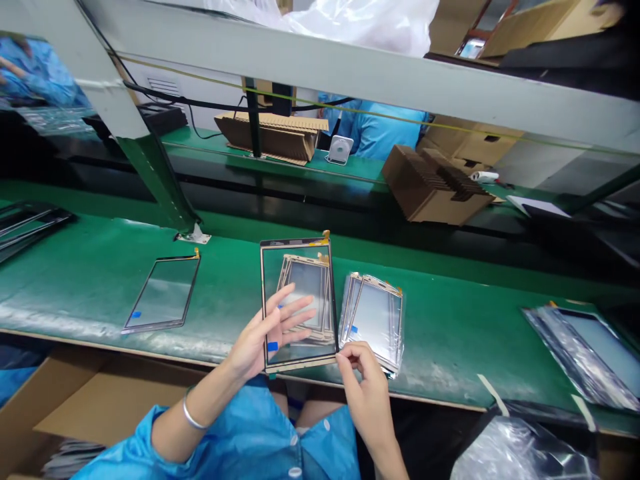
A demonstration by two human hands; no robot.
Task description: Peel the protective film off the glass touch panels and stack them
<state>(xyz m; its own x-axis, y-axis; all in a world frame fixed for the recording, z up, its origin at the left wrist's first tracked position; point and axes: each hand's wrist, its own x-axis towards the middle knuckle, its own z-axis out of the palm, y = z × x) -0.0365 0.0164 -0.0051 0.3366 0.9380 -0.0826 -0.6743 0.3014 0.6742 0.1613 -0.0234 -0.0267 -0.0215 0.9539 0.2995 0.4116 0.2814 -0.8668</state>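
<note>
Fanning wide, the fingers (293, 313) of the left hand (253, 347) lie open across a dark-bordered glass touch panel (300, 307); I cannot tell whether they press its face or show through from beneath. That panel sits tilted at the front of the bench, its near edge at the left palm and about level with the bench lip, a gold flex tail (326, 235) at its far corner. More panels (305, 270) show through the glass. The right hand (367, 400) draws thumb and forefinger together at the near edge of a plastic-wrapped stack of panels (373, 323), just beside the first panel's corner, though whether they grasp the film is unclear.

Farther out, a metal bangle (194, 417) circles the left wrist above a blue smock sleeve (200, 437). A lone panel (163, 293) lies on the green bench mat (450, 340), with a bagged panel (585, 353) to the right.

With the fingers spread and no firm grip showing, the panel could slide off the lip and crack. Its corner could also snag the film, or the stack could slip from its wrapping. Bare fingertips may smudge the glass, and the thin flex tail looks easy to crease.
</note>
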